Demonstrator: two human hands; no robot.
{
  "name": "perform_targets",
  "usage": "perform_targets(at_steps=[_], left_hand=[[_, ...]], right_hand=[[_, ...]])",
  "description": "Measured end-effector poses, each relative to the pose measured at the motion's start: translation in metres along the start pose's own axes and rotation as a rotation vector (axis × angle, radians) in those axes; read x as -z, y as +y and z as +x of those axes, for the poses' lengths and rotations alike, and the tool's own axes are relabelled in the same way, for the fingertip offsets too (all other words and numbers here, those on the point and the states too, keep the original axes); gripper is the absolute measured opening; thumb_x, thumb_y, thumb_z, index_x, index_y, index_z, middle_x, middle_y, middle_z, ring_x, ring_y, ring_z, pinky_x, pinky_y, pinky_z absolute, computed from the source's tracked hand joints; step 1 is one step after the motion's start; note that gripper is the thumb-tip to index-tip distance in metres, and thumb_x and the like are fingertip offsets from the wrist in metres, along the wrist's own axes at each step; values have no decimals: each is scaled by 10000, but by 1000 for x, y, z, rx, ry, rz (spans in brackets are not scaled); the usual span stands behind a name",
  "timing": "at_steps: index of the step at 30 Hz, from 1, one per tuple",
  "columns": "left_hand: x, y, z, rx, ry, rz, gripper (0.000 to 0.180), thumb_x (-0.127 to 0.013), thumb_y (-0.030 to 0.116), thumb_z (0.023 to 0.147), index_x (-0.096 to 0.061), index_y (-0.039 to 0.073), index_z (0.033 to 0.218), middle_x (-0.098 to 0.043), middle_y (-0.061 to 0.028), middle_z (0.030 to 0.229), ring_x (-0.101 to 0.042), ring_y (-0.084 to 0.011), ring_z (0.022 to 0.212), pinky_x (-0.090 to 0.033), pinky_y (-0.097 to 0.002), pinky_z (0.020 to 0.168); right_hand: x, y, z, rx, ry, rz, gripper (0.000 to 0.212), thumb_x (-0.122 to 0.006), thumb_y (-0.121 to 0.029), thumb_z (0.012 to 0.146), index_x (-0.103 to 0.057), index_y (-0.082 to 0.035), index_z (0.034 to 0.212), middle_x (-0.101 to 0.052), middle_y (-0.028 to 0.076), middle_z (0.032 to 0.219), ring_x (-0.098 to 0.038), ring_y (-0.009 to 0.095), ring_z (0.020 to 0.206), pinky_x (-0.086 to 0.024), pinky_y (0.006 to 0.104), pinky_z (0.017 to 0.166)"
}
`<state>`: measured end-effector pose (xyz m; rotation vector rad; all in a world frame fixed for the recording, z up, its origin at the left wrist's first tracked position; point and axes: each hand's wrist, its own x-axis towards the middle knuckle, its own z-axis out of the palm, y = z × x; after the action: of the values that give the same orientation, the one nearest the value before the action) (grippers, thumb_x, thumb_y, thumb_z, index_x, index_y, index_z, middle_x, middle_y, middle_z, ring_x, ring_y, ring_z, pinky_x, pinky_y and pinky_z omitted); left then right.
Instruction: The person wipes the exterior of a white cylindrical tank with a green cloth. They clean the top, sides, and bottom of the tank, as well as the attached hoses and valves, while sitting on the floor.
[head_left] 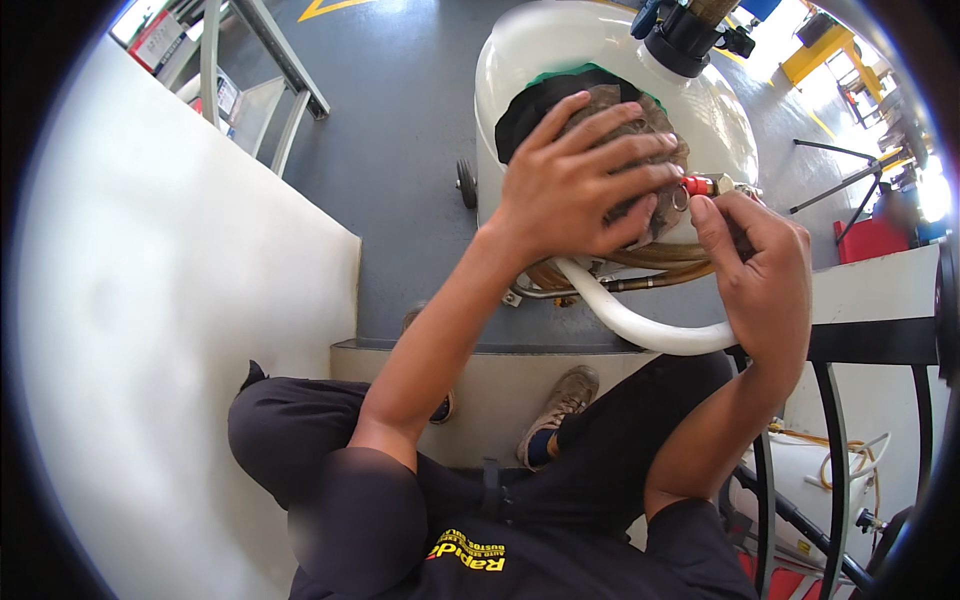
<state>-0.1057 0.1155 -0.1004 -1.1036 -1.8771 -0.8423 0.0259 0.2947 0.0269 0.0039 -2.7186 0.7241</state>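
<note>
A large white tank (pixel 520 50) stands on small wheels in front of me. On its top lie a dark cloth (pixel 520 112) with a green edge and a crumpled brown rag (pixel 612 98). My left hand (pixel 590 180) rests over the rag, fingers spread and flat. Beside it, a red valve fitting (pixel 698 186) with a metal ring (pixel 681 198) and a brass end sticks out. My right hand (pixel 765 265) is closed in a pinch close to that ring and fitting; whatever lies between its fingers is hidden. Below it curves the tank's white tubular handle (pixel 640 325).
Amber hoses (pixel 655 262) loop at the tank's near side. A black vertical fitting (pixel 680 42) rises from its far right. White walls (pixel 200 300) flank me on the left; a black railing (pixel 870 342) stands right. Another white tank (pixel 800 480) sits behind the railing.
</note>
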Motion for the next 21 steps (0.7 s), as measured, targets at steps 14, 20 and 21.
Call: perform_targets(at_steps=[14,20,21], left_hand=[[4,13,13,118,25,83,309,-660,195,971,-870,238,1194,-803,14,1366,-659,-307,1401,-396,-492,1264],[9,-37,9,166,125,-28,321,-609,187,1016,-857,185,1220,-809,-14,1366,-647,-306,1411,-389,-485,1271],[8,-54,8,213,193,-105,339,-578,173,1030,-855,163,1226,-805,-36,1377,-635,-319,1423,-378,-481,1279]], right_hand=[[0,-2,2,56,70,-86,330,-706,-309,1083,-781,-30,922,-711,160,730,-710,336,657,-529,437,641],[-4,7,1,165,178,-31,343,-752,-232,1073,-694,30,859,-603,184,699,-547,342,581,-451,446,614],[-3,1,-1,130,193,-35,353,-745,-236,1073,-686,14,830,-614,181,697,-588,374,605,-479,458,629]])
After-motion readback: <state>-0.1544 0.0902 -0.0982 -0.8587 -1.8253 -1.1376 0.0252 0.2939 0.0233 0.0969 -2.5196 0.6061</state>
